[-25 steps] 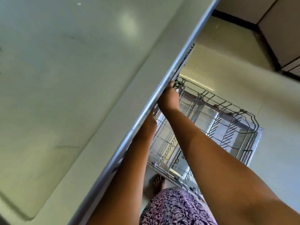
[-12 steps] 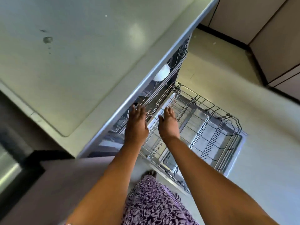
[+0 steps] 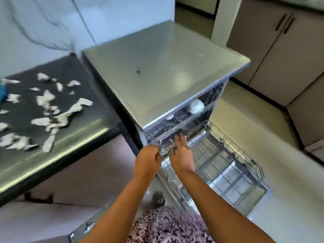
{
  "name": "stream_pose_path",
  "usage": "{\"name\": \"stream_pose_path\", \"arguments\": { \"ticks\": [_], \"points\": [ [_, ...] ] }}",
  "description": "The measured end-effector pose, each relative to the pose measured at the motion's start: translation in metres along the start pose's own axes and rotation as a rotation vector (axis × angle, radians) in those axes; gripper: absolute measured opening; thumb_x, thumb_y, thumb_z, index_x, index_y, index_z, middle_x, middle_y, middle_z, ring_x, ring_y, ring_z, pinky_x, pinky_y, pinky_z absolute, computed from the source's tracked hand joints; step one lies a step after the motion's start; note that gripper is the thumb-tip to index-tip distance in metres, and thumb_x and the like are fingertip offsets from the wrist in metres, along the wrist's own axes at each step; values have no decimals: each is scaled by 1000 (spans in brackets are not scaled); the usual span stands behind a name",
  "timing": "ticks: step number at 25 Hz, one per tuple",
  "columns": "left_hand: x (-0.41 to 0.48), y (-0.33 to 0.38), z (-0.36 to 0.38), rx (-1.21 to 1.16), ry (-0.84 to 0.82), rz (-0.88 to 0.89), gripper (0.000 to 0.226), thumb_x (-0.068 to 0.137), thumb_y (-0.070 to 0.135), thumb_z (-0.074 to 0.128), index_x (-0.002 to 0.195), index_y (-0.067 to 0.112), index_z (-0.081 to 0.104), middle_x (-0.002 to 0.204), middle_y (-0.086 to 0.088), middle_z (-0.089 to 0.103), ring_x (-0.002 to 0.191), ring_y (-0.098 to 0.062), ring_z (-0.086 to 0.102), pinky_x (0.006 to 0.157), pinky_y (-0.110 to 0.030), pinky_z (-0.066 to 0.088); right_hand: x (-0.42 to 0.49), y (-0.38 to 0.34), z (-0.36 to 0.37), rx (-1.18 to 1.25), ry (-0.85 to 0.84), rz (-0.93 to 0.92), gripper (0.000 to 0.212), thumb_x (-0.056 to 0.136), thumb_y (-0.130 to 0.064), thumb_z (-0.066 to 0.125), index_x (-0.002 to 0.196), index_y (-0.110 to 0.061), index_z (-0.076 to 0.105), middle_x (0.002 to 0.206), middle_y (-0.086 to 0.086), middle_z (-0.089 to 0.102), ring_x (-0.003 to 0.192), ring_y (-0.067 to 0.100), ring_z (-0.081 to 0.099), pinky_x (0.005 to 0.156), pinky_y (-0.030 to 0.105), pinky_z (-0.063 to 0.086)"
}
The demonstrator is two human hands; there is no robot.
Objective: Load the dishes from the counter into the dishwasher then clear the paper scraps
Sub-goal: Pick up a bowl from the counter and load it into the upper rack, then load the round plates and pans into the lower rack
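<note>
The silver dishwasher (image 3: 163, 67) stands open with its lower wire rack (image 3: 228, 165) pulled out over the lowered door. A white dish (image 3: 197, 106) sits in the upper rack (image 3: 175, 120) inside the machine. My left hand (image 3: 148, 160) hovers just in front of the upper rack with its fingers loosely curled, holding nothing. Beside it my right hand (image 3: 181, 153) has straight fingers at the front edge of the racks. Several white paper scraps (image 3: 50, 109) lie scattered on the dark counter (image 3: 73, 137) to the left.
A blue object (image 3: 2, 93) shows at the counter's far left edge. Beige cabinets (image 3: 280, 50) line the right side beyond the pale floor (image 3: 289, 172). The marble-patterned wall (image 3: 43, 23) rises behind the counter. My patterned clothing (image 3: 168, 227) and a foot (image 3: 158, 199) are below.
The view has pulled back and up, bringing the counter with paper scraps into sight. Both hands have drawn back from the racks; the left hand's fingers have curled loosely.
</note>
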State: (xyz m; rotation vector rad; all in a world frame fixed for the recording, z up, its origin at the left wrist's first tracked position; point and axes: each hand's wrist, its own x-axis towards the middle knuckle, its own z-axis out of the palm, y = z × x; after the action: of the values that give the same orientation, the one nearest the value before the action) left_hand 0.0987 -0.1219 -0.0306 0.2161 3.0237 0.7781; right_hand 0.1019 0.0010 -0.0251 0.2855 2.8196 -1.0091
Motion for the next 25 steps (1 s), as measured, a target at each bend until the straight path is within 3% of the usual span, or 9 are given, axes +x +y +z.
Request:
{"name": "stream_pose_path", "arguments": {
  "ticks": [3,7,10,13,16,22,25],
  "points": [
    [-10,-18,-59,-29,198,3,29,83,12,44,91,7,72,87,-10,69,88,-31,62,74,-37,49,-5,-49,-8,28,2,-148,52,101,-23,33,149,-11,16,158,6,7,146,16,4,116,25,14],
    [-41,-48,-144,-93,550,-204,28,83,3,56,107,8,70,100,-9,70,103,-27,58,87,-25,39,-17,-127,-4,152,42,-403,50,98,-21,41,145,-6,29,154,10,24,144,21,17,115,25,13],
    [-68,-86,-191,-167,723,-408,34,82,4,60,115,8,66,109,-8,68,108,-27,56,94,-32,42,-31,-175,9,226,25,-555,50,97,-20,44,144,-6,31,153,6,27,144,17,17,110,17,15],
    [-96,-131,-223,-217,864,-592,40,80,4,61,120,5,62,114,-13,66,106,-29,58,94,-38,47,-39,-210,34,215,-27,-651,50,97,-19,46,143,-6,33,152,7,29,144,17,17,111,21,16],
    [-126,-179,-252,-268,932,-748,42,82,6,59,125,5,58,121,-16,62,115,-32,53,96,-38,42,-46,-255,69,191,-68,-714,49,95,-17,49,141,-6,37,149,9,35,142,18,24,111,22,21],
    [-177,-294,-304,-308,895,-1002,48,85,17,61,131,7,51,133,-17,52,121,-35,48,98,-43,39,-70,-348,158,110,-256,-767,47,92,-16,53,137,-4,44,141,11,46,133,22,40,109,27,29],
    [-192,-344,-320,-363,867,-1070,47,87,18,60,131,4,51,131,-18,53,118,-36,50,94,-43,41,-78,-389,195,60,-345,-747,41,91,-16,54,128,0,51,128,16,56,123,27,49,99,28,35]
  ]
}}
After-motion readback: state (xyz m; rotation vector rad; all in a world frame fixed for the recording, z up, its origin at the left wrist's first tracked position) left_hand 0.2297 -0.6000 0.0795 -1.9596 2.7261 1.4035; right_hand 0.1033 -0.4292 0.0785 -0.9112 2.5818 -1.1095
